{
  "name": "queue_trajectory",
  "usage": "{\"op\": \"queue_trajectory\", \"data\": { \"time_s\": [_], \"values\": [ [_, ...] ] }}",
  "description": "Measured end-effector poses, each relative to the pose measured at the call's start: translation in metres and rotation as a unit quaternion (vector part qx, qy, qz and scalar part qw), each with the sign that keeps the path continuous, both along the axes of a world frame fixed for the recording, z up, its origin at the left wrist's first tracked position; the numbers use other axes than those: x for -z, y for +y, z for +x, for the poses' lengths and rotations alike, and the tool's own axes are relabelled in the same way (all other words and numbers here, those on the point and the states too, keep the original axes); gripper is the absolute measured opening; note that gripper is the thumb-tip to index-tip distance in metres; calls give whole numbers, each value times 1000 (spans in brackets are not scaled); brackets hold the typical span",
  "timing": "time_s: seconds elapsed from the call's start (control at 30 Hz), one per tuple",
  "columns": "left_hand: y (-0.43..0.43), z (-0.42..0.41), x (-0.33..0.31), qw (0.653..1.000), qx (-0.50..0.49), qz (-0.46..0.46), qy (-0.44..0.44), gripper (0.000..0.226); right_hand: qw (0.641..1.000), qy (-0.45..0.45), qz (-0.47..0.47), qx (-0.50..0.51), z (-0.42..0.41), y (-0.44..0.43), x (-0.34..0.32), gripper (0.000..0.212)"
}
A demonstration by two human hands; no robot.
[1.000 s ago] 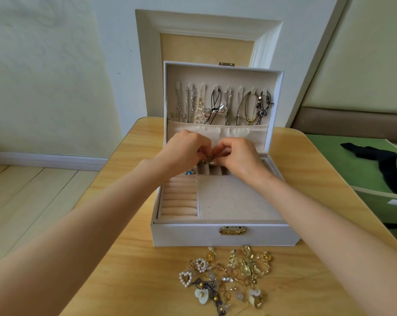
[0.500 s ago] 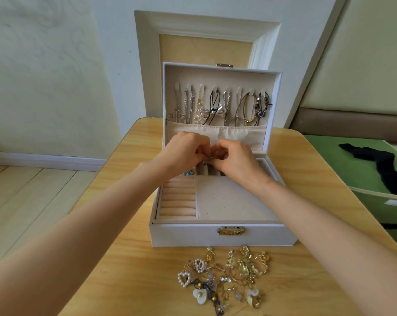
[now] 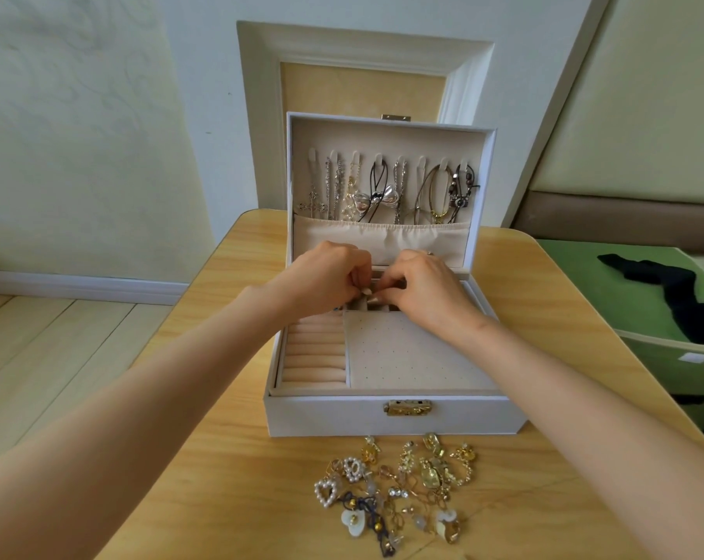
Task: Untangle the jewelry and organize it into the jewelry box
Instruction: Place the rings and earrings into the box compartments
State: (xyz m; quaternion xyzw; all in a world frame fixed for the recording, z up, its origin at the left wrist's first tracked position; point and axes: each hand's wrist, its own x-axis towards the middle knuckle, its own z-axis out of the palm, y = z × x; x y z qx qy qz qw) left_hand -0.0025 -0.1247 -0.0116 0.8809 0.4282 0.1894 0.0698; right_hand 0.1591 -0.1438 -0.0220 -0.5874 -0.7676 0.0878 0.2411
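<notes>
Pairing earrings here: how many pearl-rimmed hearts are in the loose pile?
2. One pearl heart lies at the pile's left edge; the other sits just up-right of it. More may be buried in the tangle.

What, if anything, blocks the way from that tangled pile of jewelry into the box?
Nothing visible does. The jewelry pile lies on the table just before the jewelry box, whose lid stands open. The left hand and right hand are over its rear compartments.

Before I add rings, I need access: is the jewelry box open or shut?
Open: its lid stands upright, showing hung necklaces.
</notes>
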Motion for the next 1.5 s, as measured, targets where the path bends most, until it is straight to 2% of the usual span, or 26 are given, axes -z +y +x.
{"op": "queue_trajectory", "data": {
  "time_s": [0.17,0.3,0.53,0.77,0.93,1.07,1.17,1.27,1.37,1.43,1.5],
  "values": [
    [-1,1,-4,998,-29,14,60,11,999,38,21,22,-5,1,0,6],
    [-3,3,-5,991,-53,67,101,13,999,19,26,19,-7,4,0,8],
    [-5,6,-2,986,-75,89,121,19,999,-51,15,-11,-3,-7,0,20],
    [-26,-3,-9,994,-45,86,57,19,997,-16,72,11,-1,-22,-16,13],
    [-83,-15,-9,995,23,75,-60,9,983,65,149,-89,6,-85,-27,4],
    [-118,-20,2,987,39,-15,-156,14,981,78,34,-172,18,-137,-22,3],
    [-133,-26,16,979,57,-48,-189,22,982,32,-43,-182,14,-152,-3,5],
    [-137,-33,22,987,94,-25,-132,20,984,3,-63,-167,4,-155,19,15],
    [-141,-40,21,990,138,-20,-7,3,985,-23,-77,-152,-2,-155,27,24],
    [-144,-41,26,986,138,38,87,18,986,-21,-79,-142,2,-155,27,23],
    [-148,-38,27,982,115,61,136,29,988,-4,-71,-134,5,-155,27,18]
  ]
}}
